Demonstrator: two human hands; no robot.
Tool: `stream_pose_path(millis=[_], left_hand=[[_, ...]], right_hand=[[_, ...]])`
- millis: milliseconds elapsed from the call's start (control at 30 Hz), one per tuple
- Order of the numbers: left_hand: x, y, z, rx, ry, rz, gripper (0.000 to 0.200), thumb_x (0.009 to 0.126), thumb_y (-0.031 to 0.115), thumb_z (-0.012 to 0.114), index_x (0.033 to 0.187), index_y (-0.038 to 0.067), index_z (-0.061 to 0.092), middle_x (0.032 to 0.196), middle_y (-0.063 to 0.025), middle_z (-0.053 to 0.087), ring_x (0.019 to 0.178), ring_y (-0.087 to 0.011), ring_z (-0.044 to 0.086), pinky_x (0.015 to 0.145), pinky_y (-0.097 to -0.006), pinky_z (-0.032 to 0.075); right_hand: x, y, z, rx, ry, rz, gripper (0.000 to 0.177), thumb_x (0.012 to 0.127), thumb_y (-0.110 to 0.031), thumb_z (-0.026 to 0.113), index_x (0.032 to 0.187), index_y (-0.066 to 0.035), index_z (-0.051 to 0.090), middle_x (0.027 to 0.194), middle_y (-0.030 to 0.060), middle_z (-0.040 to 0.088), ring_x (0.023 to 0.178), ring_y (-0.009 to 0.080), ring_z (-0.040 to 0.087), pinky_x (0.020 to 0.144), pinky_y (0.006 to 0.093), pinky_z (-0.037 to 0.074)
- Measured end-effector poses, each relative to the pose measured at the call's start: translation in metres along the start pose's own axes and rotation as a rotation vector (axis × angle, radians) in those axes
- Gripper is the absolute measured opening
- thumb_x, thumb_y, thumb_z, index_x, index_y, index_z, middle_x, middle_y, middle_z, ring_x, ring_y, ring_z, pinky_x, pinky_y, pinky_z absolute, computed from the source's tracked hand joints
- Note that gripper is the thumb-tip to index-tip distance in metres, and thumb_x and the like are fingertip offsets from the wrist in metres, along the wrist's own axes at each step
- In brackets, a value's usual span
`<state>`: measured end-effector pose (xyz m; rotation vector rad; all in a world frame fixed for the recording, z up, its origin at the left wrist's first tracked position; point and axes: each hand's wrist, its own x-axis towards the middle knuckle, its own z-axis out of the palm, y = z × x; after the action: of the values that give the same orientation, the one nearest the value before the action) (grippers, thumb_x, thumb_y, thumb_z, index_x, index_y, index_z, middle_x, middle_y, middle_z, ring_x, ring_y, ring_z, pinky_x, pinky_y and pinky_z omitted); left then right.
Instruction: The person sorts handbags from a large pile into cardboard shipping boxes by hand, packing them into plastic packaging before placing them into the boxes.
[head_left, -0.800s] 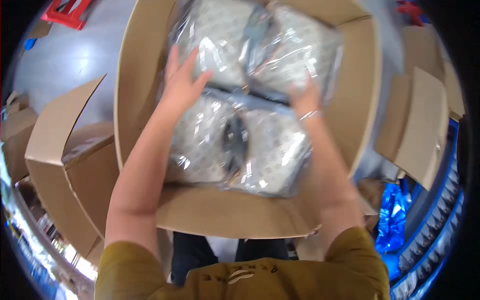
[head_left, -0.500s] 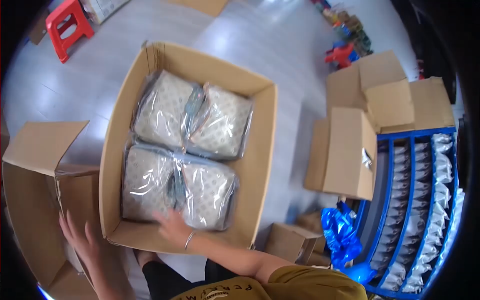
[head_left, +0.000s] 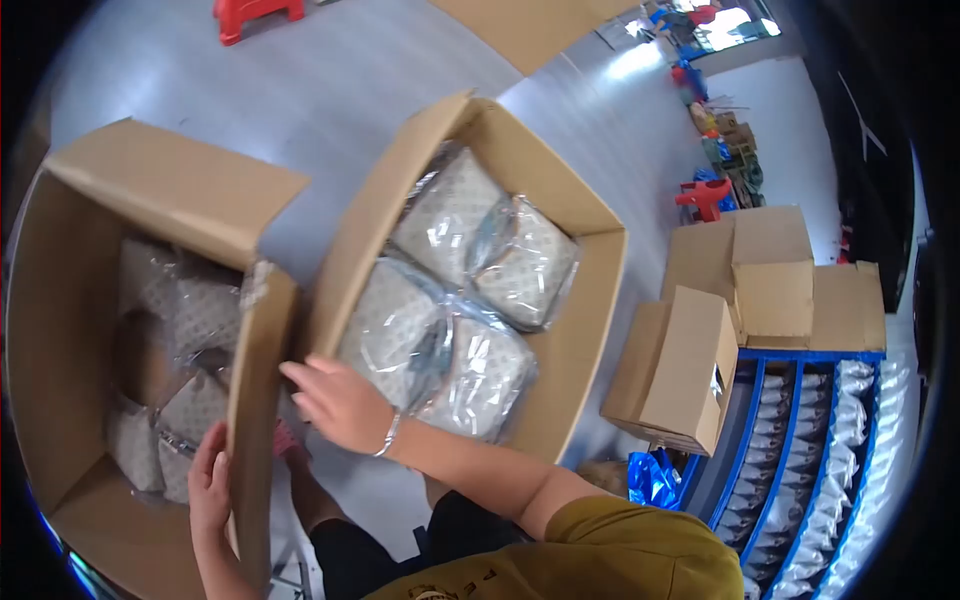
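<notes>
My left hand (head_left: 210, 485) is at the inner side of the left cardboard box's near wall (head_left: 262, 400), its fingers stretched upward and holding nothing. In that box lie several patterned grey-beige items in clear plastic bags (head_left: 195, 410). My right hand (head_left: 345, 405), with a band on the wrist, hovers at the near left edge of the middle cardboard box (head_left: 595, 290), fingers apart and pointing at the left box. Several similar bagged items (head_left: 440, 215) fill the middle box in two rows, flat side up.
On the right, cardboard boxes (head_left: 690, 370) stand by a blue rack (head_left: 745, 450) holding rows of silvery packets. A shiny blue bag (head_left: 652, 478) lies beside it. Red stools (head_left: 255, 12) are on the grey floor, and a large cardboard piece (head_left: 530, 25) lies at the top.
My view has turned left, showing the left box's contents. My right hand has moved from above the bagged items to the gap between the boxes; my left hand is now inside the left box's wall.
</notes>
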<state>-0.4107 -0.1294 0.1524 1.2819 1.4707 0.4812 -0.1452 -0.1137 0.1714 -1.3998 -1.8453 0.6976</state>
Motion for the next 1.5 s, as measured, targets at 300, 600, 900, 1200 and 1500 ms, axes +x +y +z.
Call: stream_pose_path(millis=[300,600,900,1200,1500], left_hand=[[-0.048,-0.241,-0.112,0.46,0.189,-0.42,0.059,0.074,0.028,0.066,0.122,0.002,0.043,0.129,-0.0189,0.04,0.119,-0.033,0.038,0.099,-0.0374,0.033],[0.127,-0.279,-0.058,0.562,0.048,-0.254,0.084,0.066,0.031,0.073,0.133,0.006,0.028,0.14,-0.0178,0.022,0.126,-0.034,0.026,0.103,-0.0397,0.028],[0.353,-0.299,-0.042,0.357,0.416,-0.212,0.096,0.059,0.051,0.073,0.133,0.009,0.03,0.142,-0.0132,0.021,0.128,-0.0303,0.024,0.102,-0.04,0.028],[0.317,-0.258,-0.056,-0.299,-0.194,-0.106,0.066,0.06,0.041,0.074,0.112,0.006,0.055,0.126,-0.0161,0.045,0.113,-0.0271,0.045,0.094,-0.0367,0.036],[0.139,-0.228,-0.063,-0.325,0.14,0.129,0.047,0.068,0.007,0.066,0.113,0.005,0.053,0.112,-0.0132,0.056,0.105,-0.0263,0.053,0.092,-0.0335,0.04]], right_hand=[[0.088,-0.055,0.13,-0.429,-0.301,-0.219,0.024,0.078,-0.022,0.062,0.096,-0.006,0.061,0.07,0.0084,0.06,0.063,0.0258,0.058,0.055,0.0354,0.046],[0.092,-0.048,0.129,-0.512,-0.455,-0.058,0.022,0.076,-0.007,0.061,0.097,-0.002,0.061,0.069,0.0121,0.057,0.058,0.0267,0.052,0.055,0.0336,0.042],[0.091,-0.045,0.118,-0.554,-0.61,0.078,0.029,0.074,-0.001,0.059,0.102,0.003,0.057,0.073,0.013,0.057,0.064,0.0263,0.052,0.06,0.0327,0.042],[0.108,-0.044,0.122,-0.545,-0.761,0.1,0.049,0.07,-0.007,0.064,0.114,0.007,0.048,0.077,0.0144,0.057,0.067,0.029,0.052,0.063,0.0354,0.042],[0.129,-0.066,0.135,-0.534,-0.866,0.461,0.09,0.062,-0.023,0.074,0.132,0.004,0.025,0.116,0.0244,0.048,0.107,0.0414,0.046,0.088,0.0401,0.04]])
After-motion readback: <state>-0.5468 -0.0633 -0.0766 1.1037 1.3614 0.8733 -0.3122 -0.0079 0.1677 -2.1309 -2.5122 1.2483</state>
